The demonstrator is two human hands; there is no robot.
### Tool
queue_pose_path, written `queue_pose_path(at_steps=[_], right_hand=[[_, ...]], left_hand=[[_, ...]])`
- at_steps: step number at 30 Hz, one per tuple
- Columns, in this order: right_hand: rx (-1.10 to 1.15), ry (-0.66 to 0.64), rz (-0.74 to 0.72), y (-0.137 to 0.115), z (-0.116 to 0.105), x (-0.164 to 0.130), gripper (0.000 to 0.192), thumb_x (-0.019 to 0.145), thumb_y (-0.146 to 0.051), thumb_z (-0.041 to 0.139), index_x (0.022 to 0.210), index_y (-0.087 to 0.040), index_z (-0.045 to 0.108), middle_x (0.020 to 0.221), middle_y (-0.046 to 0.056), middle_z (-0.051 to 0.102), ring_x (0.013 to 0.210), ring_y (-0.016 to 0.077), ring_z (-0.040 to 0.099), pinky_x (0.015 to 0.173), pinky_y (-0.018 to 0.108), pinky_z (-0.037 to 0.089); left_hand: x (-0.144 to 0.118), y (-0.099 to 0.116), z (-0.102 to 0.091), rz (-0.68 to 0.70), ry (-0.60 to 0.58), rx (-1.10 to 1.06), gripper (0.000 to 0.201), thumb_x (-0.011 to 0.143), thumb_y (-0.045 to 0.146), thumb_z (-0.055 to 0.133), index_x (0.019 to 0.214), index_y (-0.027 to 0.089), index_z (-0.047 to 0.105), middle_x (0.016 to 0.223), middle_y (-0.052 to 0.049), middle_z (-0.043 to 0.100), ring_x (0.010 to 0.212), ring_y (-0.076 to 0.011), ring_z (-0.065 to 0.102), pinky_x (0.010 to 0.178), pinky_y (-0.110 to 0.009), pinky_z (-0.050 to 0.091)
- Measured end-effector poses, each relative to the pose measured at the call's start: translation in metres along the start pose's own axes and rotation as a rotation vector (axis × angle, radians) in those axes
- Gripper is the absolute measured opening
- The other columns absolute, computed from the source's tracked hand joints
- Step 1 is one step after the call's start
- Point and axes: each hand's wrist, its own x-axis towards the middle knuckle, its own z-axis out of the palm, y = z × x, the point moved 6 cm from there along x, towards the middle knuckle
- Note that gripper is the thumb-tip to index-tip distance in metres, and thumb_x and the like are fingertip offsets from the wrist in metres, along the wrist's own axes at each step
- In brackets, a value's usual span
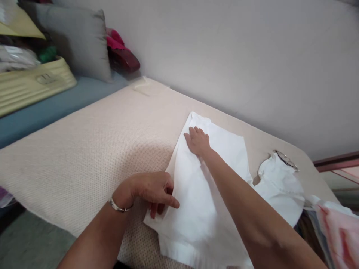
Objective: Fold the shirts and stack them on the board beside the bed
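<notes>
A white garment [196, 209] lies spread and partly folded on the beige textured cover; its exact kind is hard to tell. At its near left edge is my left hand [157, 192], with a bracelet on the wrist. The fingers curl at the fabric's edge and the thumb rests over it. Farther up, my right hand [197, 141] lies palm down on the garment, fingers stretched out and pressing on the cloth near its top left part. My right forearm crosses over the garment and hides some of it.
To the right lies a second, crumpled white cloth [280, 183] with a pair of glasses [286, 160]. Pink and white fabric [339, 228] sits at the lower right. A yellow basket [36, 84], a grey cushion [81, 41] and a dark red object [125, 59] stand at the back left. A wall [224, 48] rises behind.
</notes>
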Motion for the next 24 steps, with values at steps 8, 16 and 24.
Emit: queue_pose_path(at_steps=[8,16,24], right_hand=[[0.012,0.01,-0.096,-0.054,0.017,-0.081,0.08,0.101,-0.066,0.027,0.159,-0.01,0.027,0.168,0.019,0.018,0.155,0.0329,0.013,0.122,0.055,0.015],[0.099,0.029,-0.144,-0.062,-0.003,-0.122,0.069,0.103,-0.047,0.037,0.158,-0.008,0.029,0.164,0.02,0.029,0.155,0.0325,0.017,0.122,0.054,0.022],[0.116,-0.024,-0.224,-0.09,0.008,-0.194,0.073,0.101,-0.049,0.047,0.159,-0.009,0.029,0.166,0.018,0.025,0.156,0.0326,0.014,0.123,0.059,0.018]], left_hand=[[-0.032,0.018,-0.025,0.347,0.09,-0.317,0.036,0.093,0.05,0.065,0.084,0.015,0.066,0.078,-0.01,0.077,0.049,-0.0145,0.068,0.045,-0.02,0.049],[-0.028,0.024,-0.027,0.475,0.043,-0.285,0.031,0.094,0.043,0.066,0.107,0.016,0.071,0.107,-0.015,0.076,0.1,-0.0255,0.074,0.075,-0.03,0.061],[-0.035,0.018,-0.046,0.617,0.243,-0.505,0.033,0.096,0.039,0.063,0.116,0.013,0.068,0.112,-0.018,0.075,0.097,-0.0258,0.075,0.081,-0.033,0.059]])
